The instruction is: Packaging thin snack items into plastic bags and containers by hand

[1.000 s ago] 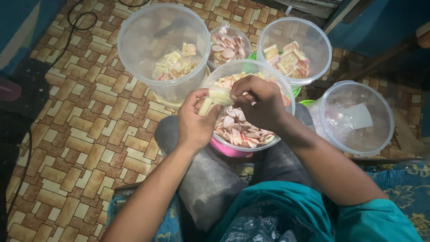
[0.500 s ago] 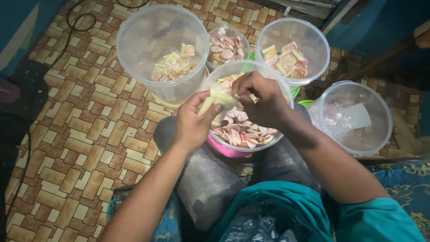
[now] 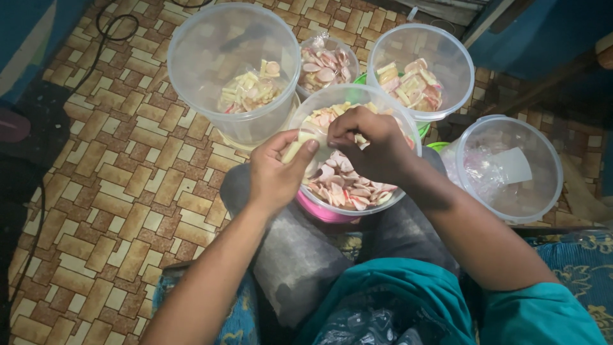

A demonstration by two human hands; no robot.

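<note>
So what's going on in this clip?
A seated person holds a small stack of pale cracker pieces between both hands, the left hand cupping it and the right hand pinching it from above. They work over a clear tub of pink-and-white chips. Three more clear containers with similar pieces stand behind on the patterned floor, and a lidded container sits to the right.

- Brown-and-cream brick-pattern vinyl floor [image 3: 121,191], dimly lit.
- Black cable [image 3: 108,32] looping across upper left.
- Blue floral-patterned cushion [image 3: 575,255] at lower right.
- Dark blue wall [image 3: 543,32] behind.
</note>
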